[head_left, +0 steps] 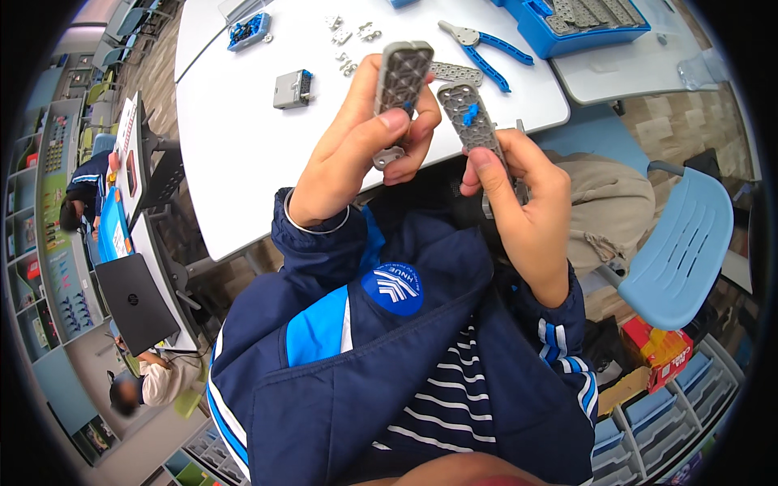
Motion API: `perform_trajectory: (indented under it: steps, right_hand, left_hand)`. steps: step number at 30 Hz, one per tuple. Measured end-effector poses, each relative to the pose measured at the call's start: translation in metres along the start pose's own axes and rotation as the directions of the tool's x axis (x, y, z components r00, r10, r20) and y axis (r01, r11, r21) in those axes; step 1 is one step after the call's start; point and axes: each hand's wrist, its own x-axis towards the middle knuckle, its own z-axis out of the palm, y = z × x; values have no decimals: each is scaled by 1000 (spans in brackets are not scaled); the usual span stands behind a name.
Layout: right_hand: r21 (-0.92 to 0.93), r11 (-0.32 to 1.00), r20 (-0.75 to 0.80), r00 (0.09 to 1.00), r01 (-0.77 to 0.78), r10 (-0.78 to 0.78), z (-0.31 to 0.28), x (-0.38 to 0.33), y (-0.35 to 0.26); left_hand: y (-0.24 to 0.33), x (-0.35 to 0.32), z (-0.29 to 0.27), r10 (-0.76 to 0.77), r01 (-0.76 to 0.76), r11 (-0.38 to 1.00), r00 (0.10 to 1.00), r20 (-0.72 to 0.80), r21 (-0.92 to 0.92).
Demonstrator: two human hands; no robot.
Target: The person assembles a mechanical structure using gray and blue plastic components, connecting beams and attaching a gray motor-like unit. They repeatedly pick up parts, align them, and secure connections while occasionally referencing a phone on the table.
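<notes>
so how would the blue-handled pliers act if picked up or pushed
The pliers lie flat on the white table, so a push would probably slide rather than roll them. Their handles stand spread, so squeezing might swing them together. Those slim, solid-looking handles seem stiff.

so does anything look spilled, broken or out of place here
Nothing clearly stands out. The grey perforated plastic pieces in the left hand and right hand look undamaged, and the small light-grey plastic connectors lie loose on the white tabletop, scattered but hardly a spill.
</notes>
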Motion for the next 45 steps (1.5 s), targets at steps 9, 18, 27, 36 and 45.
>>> perform_trajectory:
  steps: [9, 18, 27, 36, 45]
  right_hand:
    - [62, 998, 7, 1000, -15, 14, -6, 1, 2]
    - [50, 998, -20, 999, 44, -43, -2, -1, 6]
    - [48, 997, -15, 998, 57, -57, -3, -2, 4]
    - [8, 997, -23, 997, 72, -72, -4, -2, 4]
    - [-53, 989, -63, 988, 141, -144, -1, -3, 8]
  left_hand:
    - [4, 7, 0, 105, -72, 945, 991, -87, 320]
    - [-10, 8, 29, 205, -156, 944, 967, -149, 289]
    - [-14, 11, 31, 224, -169, 932, 964, -144, 320]
    - [-15, 15, 29, 164, -148, 982, 975, -149, 114]
    - [-20, 17, 31, 257, -183, 931, 943, -212, 317]
